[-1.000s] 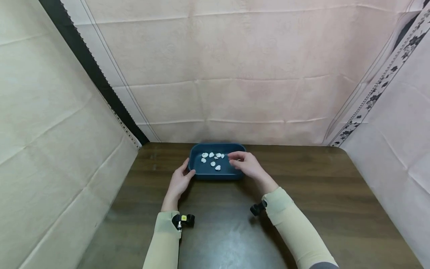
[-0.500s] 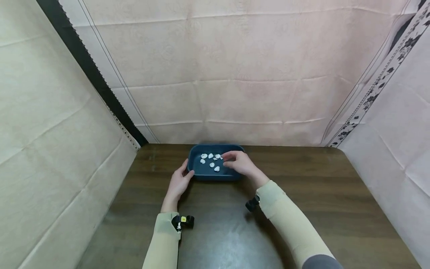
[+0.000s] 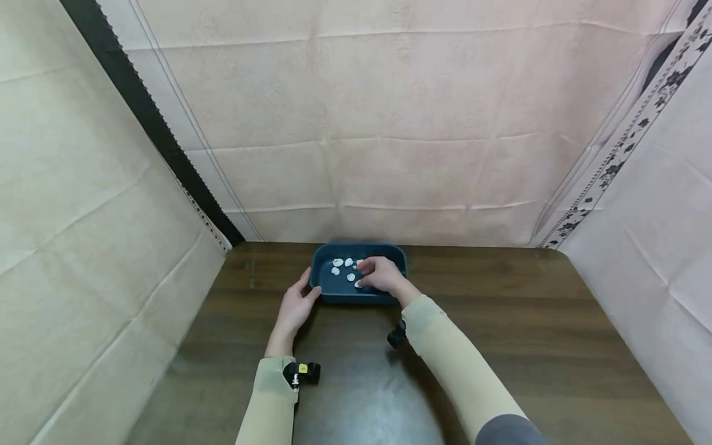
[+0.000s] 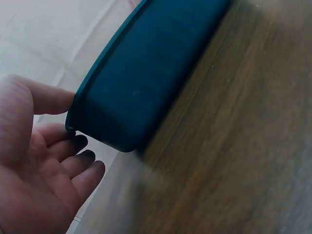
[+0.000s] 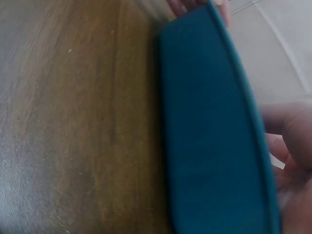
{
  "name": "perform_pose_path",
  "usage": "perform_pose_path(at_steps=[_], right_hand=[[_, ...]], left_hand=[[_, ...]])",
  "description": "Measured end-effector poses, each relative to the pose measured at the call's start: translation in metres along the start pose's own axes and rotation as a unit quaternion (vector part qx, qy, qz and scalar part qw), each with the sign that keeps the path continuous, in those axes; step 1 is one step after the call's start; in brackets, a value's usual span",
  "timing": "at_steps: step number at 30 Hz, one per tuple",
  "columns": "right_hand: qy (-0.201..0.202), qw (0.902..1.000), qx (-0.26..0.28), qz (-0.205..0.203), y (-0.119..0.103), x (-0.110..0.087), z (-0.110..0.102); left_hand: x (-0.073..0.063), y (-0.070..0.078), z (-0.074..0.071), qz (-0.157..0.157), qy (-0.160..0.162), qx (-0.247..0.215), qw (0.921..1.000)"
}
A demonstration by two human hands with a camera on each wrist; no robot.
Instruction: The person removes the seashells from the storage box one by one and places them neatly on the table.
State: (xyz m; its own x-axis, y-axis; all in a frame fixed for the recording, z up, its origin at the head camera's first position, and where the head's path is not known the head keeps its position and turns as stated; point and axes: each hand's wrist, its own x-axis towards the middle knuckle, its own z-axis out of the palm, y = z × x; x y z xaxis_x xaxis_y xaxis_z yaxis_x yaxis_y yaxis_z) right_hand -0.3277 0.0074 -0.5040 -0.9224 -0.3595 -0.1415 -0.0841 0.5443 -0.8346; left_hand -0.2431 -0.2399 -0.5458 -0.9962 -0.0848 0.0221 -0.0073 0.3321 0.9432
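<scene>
A dark blue rectangular tray (image 3: 338, 298) lies at the far side of the table with several small white pebble-like pieces (image 3: 337, 262) in it. My left hand (image 3: 295, 307) holds its left end; in the left wrist view, the thumb is on the rim and the fingers bend below it. Over the tray's right half, my right hand (image 3: 384, 277) reaches in with bent fingers. One white piece (image 3: 357, 285) shows at its thumb tip, and others are partly covered. In the right wrist view the tray wall (image 5: 209, 122) hides the fingertips, so a grip cannot be made out.
The brown wooden table (image 3: 350, 371) extends towards me and to both sides. Pale creased cloth (image 3: 389, 136) hangs behind its back edge, close to the tray, with more cloth at left and right. Both wrists wear small black cameras.
My right hand has moved leftward and nearer over the white pieces, covering some at the right. My left hand stays on the tray's left end. The view has tilted slightly.
</scene>
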Motion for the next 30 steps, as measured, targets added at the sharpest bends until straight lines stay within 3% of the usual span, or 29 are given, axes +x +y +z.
perform_pose_path(at_steps=[21, 30], right_hand=[[0.022, 0.9975, -0.049, 0.046, 0.008, 0.014, 0.017], [0.031, 0.9954, -0.088, 0.023, 0.008, 0.016, 0.019]], left_hand=[[-0.001, -0.004, 0.001, 0.008, -0.003, 0.003, 1.0000], [0.001, -0.003, -0.001, 0.004, -0.004, 0.008, 1.0000]])
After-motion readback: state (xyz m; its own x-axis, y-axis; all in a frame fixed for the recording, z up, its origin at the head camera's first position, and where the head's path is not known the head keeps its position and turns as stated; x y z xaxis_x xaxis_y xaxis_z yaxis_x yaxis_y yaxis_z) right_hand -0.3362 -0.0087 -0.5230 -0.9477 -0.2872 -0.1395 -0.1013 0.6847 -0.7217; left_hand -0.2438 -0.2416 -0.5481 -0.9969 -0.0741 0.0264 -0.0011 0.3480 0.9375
